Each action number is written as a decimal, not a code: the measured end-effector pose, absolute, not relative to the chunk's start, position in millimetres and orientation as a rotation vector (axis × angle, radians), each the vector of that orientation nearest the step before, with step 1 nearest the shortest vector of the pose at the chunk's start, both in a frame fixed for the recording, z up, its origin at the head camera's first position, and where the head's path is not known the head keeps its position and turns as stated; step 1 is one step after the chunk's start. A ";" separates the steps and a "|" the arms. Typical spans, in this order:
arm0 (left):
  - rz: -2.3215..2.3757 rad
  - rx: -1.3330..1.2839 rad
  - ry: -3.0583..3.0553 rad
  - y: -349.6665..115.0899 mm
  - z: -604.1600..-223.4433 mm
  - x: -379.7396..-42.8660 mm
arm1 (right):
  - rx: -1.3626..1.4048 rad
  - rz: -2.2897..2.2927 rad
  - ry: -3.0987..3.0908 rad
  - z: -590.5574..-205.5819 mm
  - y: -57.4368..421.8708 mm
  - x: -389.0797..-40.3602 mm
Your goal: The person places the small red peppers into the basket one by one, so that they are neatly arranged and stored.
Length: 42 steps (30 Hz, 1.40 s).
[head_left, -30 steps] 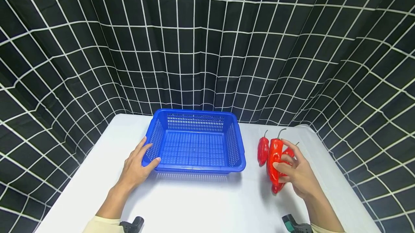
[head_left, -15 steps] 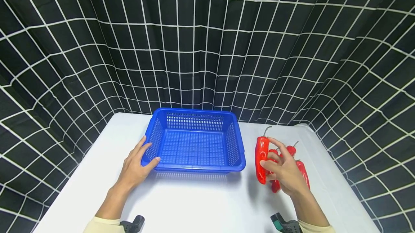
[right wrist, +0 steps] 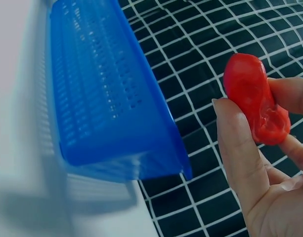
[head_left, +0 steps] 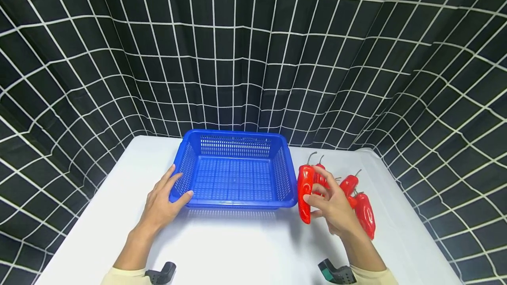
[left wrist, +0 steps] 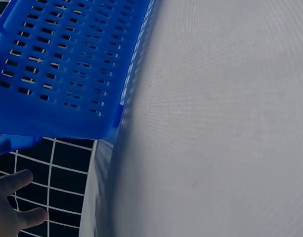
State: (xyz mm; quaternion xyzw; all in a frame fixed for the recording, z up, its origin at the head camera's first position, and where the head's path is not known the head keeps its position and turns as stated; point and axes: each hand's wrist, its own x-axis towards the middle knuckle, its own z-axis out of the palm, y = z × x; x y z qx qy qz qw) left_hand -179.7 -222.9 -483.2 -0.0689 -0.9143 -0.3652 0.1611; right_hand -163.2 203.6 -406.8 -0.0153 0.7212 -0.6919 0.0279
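Observation:
My right hand [head_left: 334, 205] pinches a red chili pepper [head_left: 305, 192] between thumb and fingers, its stem pointing up, just off the right side of a blue plastic basket [head_left: 237, 203]. In the right wrist view the held chili pepper [right wrist: 245, 84] is seen from its lower end, beside the basket [right wrist: 107, 98]. At the basket's left front corner my left hand [head_left: 160, 201] rests with its fingers spread along the rim. The left wrist view catches only some fingertips next to the basket [left wrist: 57, 113]. No peppers show inside the basket.
Several more red peppers lie on the white table [head_left: 245, 245] to the right, one [head_left: 321, 179] partly behind my right hand and another [head_left: 365, 214] farther right. A black curtain with white grid lines [head_left: 237, 56] surrounds the table's back and sides.
My right hand has carried the pinched chili pepper left, away from the other peppers and up to the basket's right side. My left hand stays at the basket's rim.

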 end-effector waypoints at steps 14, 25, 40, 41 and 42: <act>-1.031 -0.200 -2.585 -223.8 -483.9 -181.2 | -0.146 -2.183 2.148 -404.2 177.0 -168.9; -1.036 -0.207 -2.549 -223.9 -486.0 -178.2 | -0.195 -2.177 2.089 -401.5 159.4 -176.1; -1.070 -0.196 -2.553 -220.3 -484.4 -178.9 | -0.221 -2.196 2.001 -405.1 122.5 -193.9; -1.068 -0.196 -2.554 -220.5 -484.3 -178.8 | -0.226 -2.200 1.995 -405.8 120.0 -195.0; -1.067 -0.196 -2.555 -220.9 -484.6 -178.9 | -0.226 -2.203 1.990 -406.4 117.5 -196.2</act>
